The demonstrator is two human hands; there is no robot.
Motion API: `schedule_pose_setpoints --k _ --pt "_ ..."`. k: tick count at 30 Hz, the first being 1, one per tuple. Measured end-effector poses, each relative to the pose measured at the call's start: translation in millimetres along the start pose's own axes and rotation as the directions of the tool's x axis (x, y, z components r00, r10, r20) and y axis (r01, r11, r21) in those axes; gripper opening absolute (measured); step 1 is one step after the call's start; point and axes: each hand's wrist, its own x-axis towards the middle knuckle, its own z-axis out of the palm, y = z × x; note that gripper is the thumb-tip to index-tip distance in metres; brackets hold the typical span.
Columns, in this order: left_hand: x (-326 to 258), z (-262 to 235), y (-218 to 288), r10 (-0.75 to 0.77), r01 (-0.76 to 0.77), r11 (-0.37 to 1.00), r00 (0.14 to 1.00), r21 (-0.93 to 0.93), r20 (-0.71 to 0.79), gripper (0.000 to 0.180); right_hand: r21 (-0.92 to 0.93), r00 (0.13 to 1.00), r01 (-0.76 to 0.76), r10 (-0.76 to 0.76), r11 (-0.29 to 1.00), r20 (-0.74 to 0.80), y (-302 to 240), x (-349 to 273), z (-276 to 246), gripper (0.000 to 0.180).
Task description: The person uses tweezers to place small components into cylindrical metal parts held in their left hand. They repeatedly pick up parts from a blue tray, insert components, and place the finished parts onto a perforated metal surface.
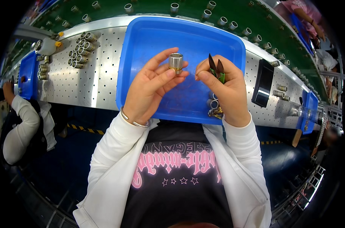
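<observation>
My left hand (151, 81) holds a short shiny metal sleeve (175, 62) upright between thumb and fingers, its round open end facing up. Just to the right, my right hand (227, 85) is closed around a pair of snips (220, 70) with dark pointed blades, spread apart, and green parts. The right thumb and forefinger are pinched together; whether anything small sits between their tips I cannot tell. Both hands are above a large blue tray (142, 30). Several metal sleeves (213, 103) and some small brassy pieces (216, 113) lie in its near right corner, partly hidden by my right hand.
Left of the tray, several metal sleeves (80, 50) stand grouped on the perforated metal table (104, 49). A black box (263, 83) lies to the right. Beyond runs a green conveyor (153, 8) carrying more sleeves. A co-worker's arm (22, 121) shows at far left.
</observation>
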Motion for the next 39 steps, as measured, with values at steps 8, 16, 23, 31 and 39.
schedule_pose_setpoints --k 8,16,23,31,39 --pt "-1.2 -0.6 -3.8 0.048 -0.061 0.977 0.996 0.203 0.069 0.048 -0.232 1.0 -0.024 0.027 0.972 0.008 -15.1 -1.5 -7.3 0.011" --pt "-2.6 8.1 -8.7 0.149 -0.198 0.904 0.977 0.38 0.156 0.055 -0.611 0.948 0.316 -0.223 0.725 0.226 -21.5 23.6 -13.0 0.019" --pt "-3.1 1.3 -0.8 0.022 -0.056 0.952 0.993 0.301 0.115 0.051 -0.683 0.964 0.251 -0.244 0.685 0.11 -17.7 25.4 -17.9 0.013" --pt "-0.6 -0.5 -1.4 -0.014 0.013 0.998 1.0 0.069 0.016 0.045 -0.597 0.975 0.198 -0.22 0.777 0.037 -25.5 15.2 -13.7 0.012" --pt "-2.5 4.1 0.3 0.041 -0.041 0.994 0.999 0.098 -0.002 0.047 -0.541 0.947 0.303 -0.312 0.784 0.079 -23.6 16.5 -6.3 0.014"
